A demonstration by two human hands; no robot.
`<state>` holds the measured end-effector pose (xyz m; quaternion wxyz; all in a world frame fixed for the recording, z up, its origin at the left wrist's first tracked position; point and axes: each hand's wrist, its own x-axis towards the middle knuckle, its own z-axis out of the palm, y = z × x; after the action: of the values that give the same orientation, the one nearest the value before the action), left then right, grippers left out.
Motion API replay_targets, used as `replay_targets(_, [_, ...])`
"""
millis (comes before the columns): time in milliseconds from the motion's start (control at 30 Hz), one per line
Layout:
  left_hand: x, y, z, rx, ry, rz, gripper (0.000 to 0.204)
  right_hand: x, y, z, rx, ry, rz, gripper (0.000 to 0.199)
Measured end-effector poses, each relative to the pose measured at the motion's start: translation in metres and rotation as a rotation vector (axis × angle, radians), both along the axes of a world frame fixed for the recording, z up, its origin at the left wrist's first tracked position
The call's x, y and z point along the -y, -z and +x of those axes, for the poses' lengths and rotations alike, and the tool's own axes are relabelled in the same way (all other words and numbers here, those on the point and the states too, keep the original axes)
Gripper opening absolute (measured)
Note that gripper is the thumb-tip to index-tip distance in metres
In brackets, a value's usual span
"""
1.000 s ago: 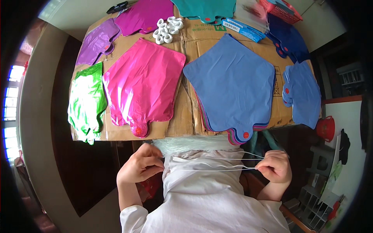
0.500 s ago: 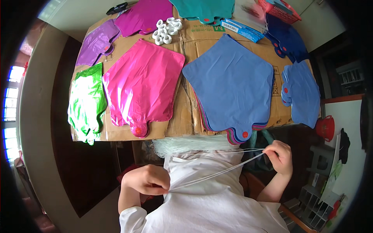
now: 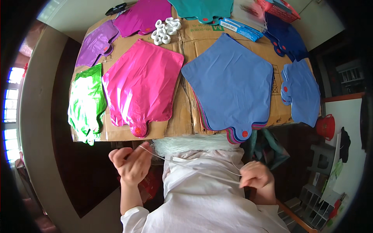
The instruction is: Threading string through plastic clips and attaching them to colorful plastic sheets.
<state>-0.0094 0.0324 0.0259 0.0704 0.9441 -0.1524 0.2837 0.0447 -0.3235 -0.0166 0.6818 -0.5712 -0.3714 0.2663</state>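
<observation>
A thin white string point(image 3: 194, 169) runs slack across my white shirt, between my two hands. Its left end lies at the raised fingertips of my left hand point(image 3: 133, 164), just below the table's front edge; the other fingers are curled. Lower on the right, my right hand point(image 3: 256, 175) is closed on the string with the fingers pinched. A second, thinner strand curves up beside it. On my lap, against the table edge, lies a thick bundle of whitish strands point(image 3: 190, 145). Above the hands are a shiny pink flat foil balloon point(image 3: 143, 81) and a stack with a blue one point(image 3: 231, 85) on top.
Cardboard point(image 3: 182, 116) covers the table. Around it lie green point(image 3: 87, 101), purple point(image 3: 97, 42), magenta point(image 3: 143, 17), teal point(image 3: 202, 9) and blue point(image 3: 303, 93) foil pieces, small white rolls point(image 3: 167, 30), a blue packet point(image 3: 241, 29) and a red basket point(image 3: 278, 9).
My left hand has risen leftward to the table edge and its fingers have loosened. My right hand has come down and inward. The string, taut before, now sags and slopes the other way.
</observation>
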Motion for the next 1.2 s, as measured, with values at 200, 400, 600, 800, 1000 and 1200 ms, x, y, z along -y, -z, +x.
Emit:
replay_targets(200, [-0.004,0.003,0.002,-0.79,0.759,-0.898,0.011,0.004,0.025,-0.004,-0.15,0.615,-0.24,0.015])
replay_targets(400, [0.023,0.027,-0.011,-0.44,0.451,-2.026,0.008,-0.051,0.025,-0.022,0.18,0.03,-0.311,0.004])
replay_targets(600, [0.012,0.001,-0.002,-0.412,0.213,-0.347,0.015,-0.038,0.007,-0.003,-0.306,0.021,0.43,0.008])
replay_targets(800, [0.015,0.027,-0.01,-0.791,1.016,-1.82,0.013,-0.061,0.022,-0.007,-0.008,0.39,-0.247,0.011])
replay_targets(1000, [0.031,0.038,0.001,-0.311,-0.066,-0.62,0.026,-0.084,-0.004,-0.013,0.182,-0.239,-0.141,0.007])
replay_targets(1200, [0.019,0.038,-0.004,-0.763,0.726,-1.426,0.009,-0.085,0.01,0.003,-0.209,0.293,-0.099,0.011])
